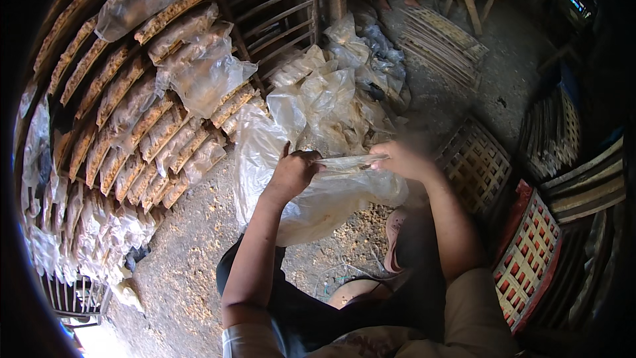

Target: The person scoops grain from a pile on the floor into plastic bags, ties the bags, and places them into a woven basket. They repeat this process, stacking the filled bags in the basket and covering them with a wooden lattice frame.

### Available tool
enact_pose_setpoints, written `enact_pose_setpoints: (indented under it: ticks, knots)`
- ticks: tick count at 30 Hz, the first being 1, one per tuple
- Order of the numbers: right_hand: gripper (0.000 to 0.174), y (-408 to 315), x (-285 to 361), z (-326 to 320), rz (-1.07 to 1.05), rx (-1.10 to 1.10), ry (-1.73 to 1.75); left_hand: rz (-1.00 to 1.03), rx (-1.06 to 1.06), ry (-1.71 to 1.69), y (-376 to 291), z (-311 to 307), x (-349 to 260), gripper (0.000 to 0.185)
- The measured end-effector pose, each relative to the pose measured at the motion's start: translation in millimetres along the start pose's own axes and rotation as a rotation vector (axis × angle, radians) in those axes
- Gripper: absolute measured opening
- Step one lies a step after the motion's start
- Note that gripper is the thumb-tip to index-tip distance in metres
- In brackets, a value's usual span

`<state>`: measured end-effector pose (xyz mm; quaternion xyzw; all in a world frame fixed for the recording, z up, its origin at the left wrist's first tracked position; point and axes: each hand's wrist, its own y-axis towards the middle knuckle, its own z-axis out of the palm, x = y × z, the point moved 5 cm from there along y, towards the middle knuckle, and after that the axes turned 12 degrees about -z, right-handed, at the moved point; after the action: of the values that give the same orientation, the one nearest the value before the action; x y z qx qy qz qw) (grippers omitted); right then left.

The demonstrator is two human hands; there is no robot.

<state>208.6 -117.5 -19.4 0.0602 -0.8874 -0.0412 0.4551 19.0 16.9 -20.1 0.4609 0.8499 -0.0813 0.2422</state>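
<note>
A large translucent plastic sheet or bag [318, 206], cloudy and creased, hangs in front of me above the floor. My left hand [294, 173] pinches its upper edge near the middle of the view. Further right, my right hand [401, 159] grips the same edge, which is drawn taut and bunched between the two hands. Below this edge the plastic drapes towards my legs. Just beyond it lies a heap of crumpled clear plastic [343, 89], partly hidden by the held plastic and my right hand.
Tiers of crumbly brown slabs [164, 109], many plastic-covered, rise at left. Slatted wooden bars [278, 5] stand behind. Woven bamboo trays lean at right, one red-edged [529, 258]. Stacked bamboo slat panels [442, 44] lie near another person's bare feet [397, 0]. Crumbs litter the floor [184, 263].
</note>
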Motion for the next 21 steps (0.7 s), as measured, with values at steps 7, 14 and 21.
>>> enact_pose_setpoints:
  ticks: [7, 14, 21]
  knots:
    - [0.023, 4, 8, -19, 0.162, -0.158, -0.096, -0.198, 0.105, -0.479, 5, -9, -32, 0.026]
    - [0.041, 24, 42, 6, -0.212, -0.195, -0.002, -0.018, -0.122, -0.484, 11, 0, -39, 0.022]
    - [0.032, 16, 16, 3, 0.128, 0.061, -0.098, -0.066, -0.07, -0.292, 6, -13, -42, 0.019]
